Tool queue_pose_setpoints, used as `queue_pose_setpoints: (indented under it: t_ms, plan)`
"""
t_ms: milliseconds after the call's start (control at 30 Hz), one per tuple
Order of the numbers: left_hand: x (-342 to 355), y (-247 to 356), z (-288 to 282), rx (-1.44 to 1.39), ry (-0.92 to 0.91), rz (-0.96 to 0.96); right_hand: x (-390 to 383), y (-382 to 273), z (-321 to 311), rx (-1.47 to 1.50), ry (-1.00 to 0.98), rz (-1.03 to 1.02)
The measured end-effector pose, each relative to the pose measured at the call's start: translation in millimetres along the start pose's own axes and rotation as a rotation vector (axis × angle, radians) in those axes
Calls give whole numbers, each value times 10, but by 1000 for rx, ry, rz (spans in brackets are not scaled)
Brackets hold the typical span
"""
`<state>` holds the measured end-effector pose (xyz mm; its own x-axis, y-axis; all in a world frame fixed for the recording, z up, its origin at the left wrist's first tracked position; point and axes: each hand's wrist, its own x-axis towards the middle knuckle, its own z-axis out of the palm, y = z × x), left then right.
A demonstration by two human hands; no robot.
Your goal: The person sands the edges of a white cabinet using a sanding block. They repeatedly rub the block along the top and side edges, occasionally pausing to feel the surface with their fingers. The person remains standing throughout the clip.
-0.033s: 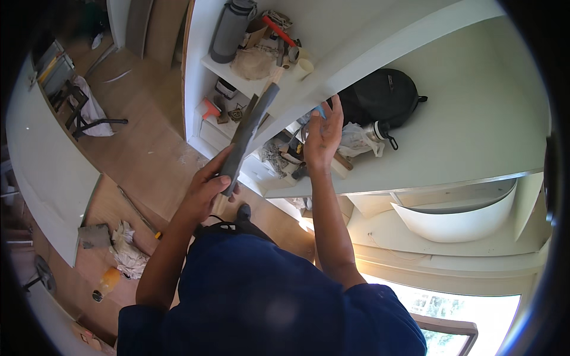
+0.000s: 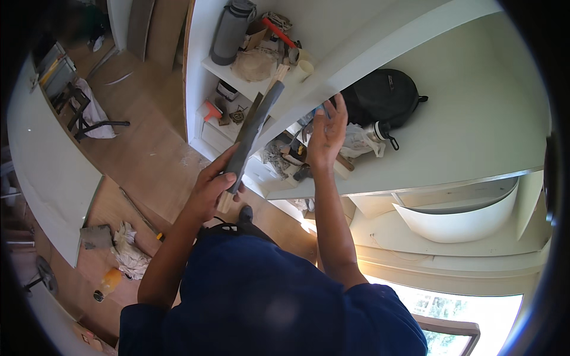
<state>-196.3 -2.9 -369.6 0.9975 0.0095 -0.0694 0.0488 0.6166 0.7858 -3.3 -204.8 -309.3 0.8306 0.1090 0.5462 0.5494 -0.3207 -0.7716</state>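
Long dark flat tool (image 2: 252, 133) with a pale wooden handle, clutched at its lower end by the left hand (image 2: 212, 188), fingers wrapped tight, blade slanting up toward the white shelf (image 2: 237, 80). Right hand (image 2: 325, 135) just beside it, fingers spread open, empty; black backpack (image 2: 380, 98) beyond.

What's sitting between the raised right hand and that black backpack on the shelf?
In the head view, a crumpled white rag lies between the right hand and the black backpack.

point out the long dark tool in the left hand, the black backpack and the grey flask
long dark tool (image 2: 256, 127), head view, middle of its flat blade
black backpack (image 2: 380, 98), head view, centre of its body
grey flask (image 2: 230, 34), head view, its side wall
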Motion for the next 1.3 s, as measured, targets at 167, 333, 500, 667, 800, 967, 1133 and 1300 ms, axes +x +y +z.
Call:
queue_pose_setpoints:
  t_ms: [167,333,500,667,800,967,1133,1300]
  plan:
    - [472,91,552,-96,14,131,808,-256,-242,26,140,-188]
    - [759,126,1102,-84,34,170,1669,-534,-333,41,58,-498]
    - [896,9,1286,188,120,251,1934,-512,-189,17,164,-614]
    - [1326,10,1385,283,204,275,2074,-295,-50,71,355,-690]
    - [1907,293,1452,191,277,169,2094,-204,-96,-43,258,-682]
    - [1390,334,1347,74,304,224,2104,-220,-77,-36,272,-696]
    - [802,-9,1517,139,330,165,2090,-142,-18,22,296,-751]
    - [1454,-210,1295,195,393,115,2118,-146,56,16,359,-850]
